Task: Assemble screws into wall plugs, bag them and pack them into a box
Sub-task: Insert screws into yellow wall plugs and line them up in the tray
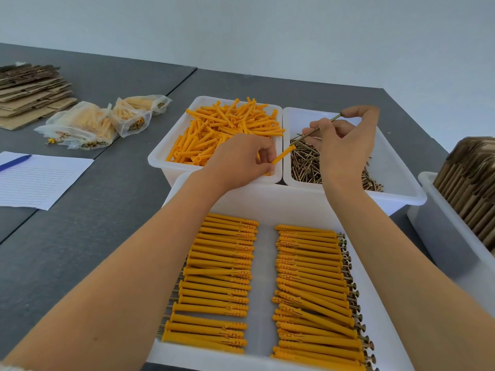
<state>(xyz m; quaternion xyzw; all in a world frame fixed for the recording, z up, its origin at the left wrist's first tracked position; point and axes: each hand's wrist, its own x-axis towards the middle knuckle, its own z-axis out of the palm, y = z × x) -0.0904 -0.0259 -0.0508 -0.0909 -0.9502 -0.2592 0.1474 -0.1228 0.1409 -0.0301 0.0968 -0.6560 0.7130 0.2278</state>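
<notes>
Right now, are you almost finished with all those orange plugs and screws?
Not yet. Done: two rows of plugs with screws in the near tray, and a few filled bags on the table. In hand: the left hand holds one plug, the right hand one screw. Left: full bins of loose plugs and screws, plus boxing.
</notes>
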